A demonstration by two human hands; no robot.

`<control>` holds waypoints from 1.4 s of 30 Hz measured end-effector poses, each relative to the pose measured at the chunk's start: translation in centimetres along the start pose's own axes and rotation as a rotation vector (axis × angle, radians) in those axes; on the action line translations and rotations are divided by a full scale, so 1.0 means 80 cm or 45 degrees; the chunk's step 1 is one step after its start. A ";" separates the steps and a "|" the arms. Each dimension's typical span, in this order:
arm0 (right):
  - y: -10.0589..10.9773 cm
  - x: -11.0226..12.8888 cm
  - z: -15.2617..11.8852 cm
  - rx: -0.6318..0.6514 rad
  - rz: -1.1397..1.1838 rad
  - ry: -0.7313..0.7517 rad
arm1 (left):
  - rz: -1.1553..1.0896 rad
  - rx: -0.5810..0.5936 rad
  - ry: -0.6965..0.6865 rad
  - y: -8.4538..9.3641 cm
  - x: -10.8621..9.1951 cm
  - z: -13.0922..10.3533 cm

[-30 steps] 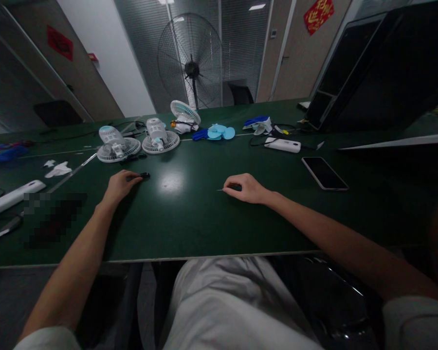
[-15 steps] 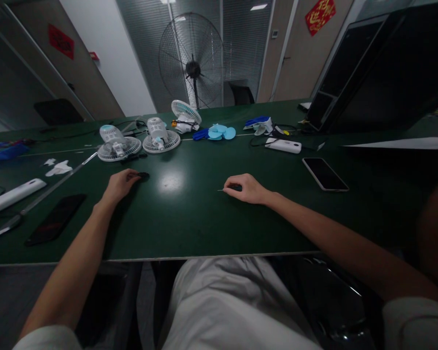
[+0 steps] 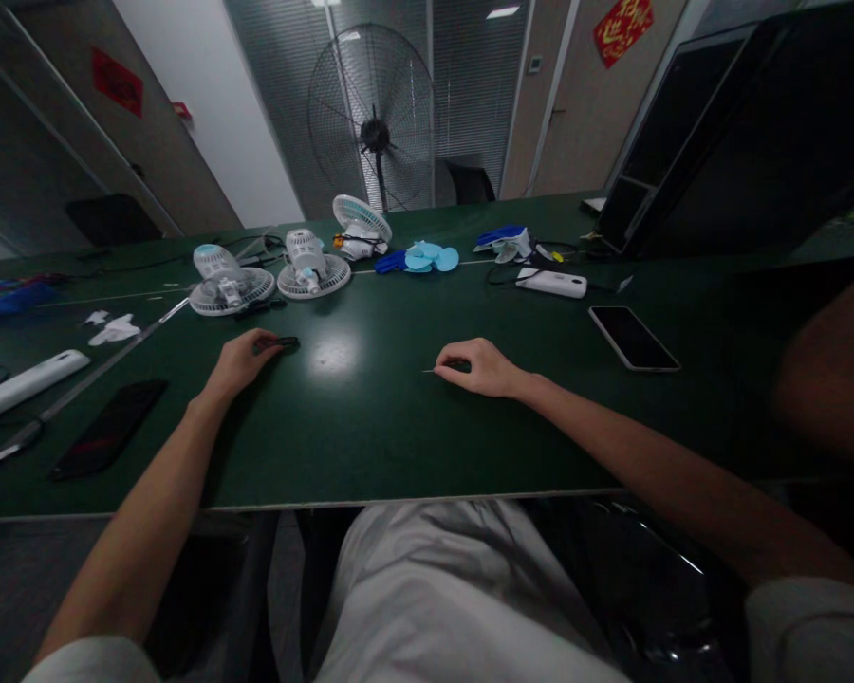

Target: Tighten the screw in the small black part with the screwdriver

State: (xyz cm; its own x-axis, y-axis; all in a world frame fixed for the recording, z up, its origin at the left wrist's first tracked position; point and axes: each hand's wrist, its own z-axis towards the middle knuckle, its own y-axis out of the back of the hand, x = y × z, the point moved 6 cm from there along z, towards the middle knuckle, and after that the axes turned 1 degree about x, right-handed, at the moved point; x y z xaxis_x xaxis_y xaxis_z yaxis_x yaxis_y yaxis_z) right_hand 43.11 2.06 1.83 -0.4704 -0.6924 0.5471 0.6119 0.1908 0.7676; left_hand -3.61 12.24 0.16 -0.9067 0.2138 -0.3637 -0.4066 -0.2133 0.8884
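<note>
Pinching a small black item (image 3: 288, 341) in a closed grip, the left hand (image 3: 243, 357) is holding it low at the desk (image 3: 370, 436); the right hand (image 3: 480, 368) is likewise pinching a thin sliver (image 3: 428, 371); holding seems the step, the next move probably calling for steady fingertips.

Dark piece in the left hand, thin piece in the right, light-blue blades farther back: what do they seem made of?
Dark piece in the left hand: perhaps plastic; black with little shine, but too small to be sure.
Thin piece in the right hand: possibly metal, being pale, straight and narrow.
Light-blue blades: likely smooth moulded plastic, given even colour and rounded lobes.
</note>
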 end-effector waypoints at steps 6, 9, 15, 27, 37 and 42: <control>-0.001 -0.003 0.000 0.003 -0.004 0.000 | -0.035 0.015 -0.037 -0.002 0.001 0.003; -0.002 -0.004 0.000 0.009 -0.002 0.005 | 0.004 0.015 -0.094 -0.001 0.003 0.003; -0.003 -0.004 0.000 0.013 0.026 0.009 | 0.150 -0.089 -0.079 0.016 0.005 -0.005; -0.003 -0.004 -0.002 0.026 0.017 0.004 | -0.045 -0.162 0.046 0.024 -0.008 -0.011; 0.000 0.000 0.000 0.023 -0.004 -0.009 | -0.006 -0.187 0.102 0.027 -0.002 -0.010; -0.002 -0.002 -0.001 0.023 -0.010 0.004 | 0.048 -0.196 0.073 0.025 -0.001 -0.008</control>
State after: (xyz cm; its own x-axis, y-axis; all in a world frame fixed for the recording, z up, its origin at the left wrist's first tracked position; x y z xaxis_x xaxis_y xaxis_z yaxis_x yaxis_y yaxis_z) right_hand 43.14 2.08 1.63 -0.4730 -0.6963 0.5398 0.5964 0.1980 0.7779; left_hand -4.39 11.20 1.83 -0.9247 0.1489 -0.3505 -0.3808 -0.3646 0.8497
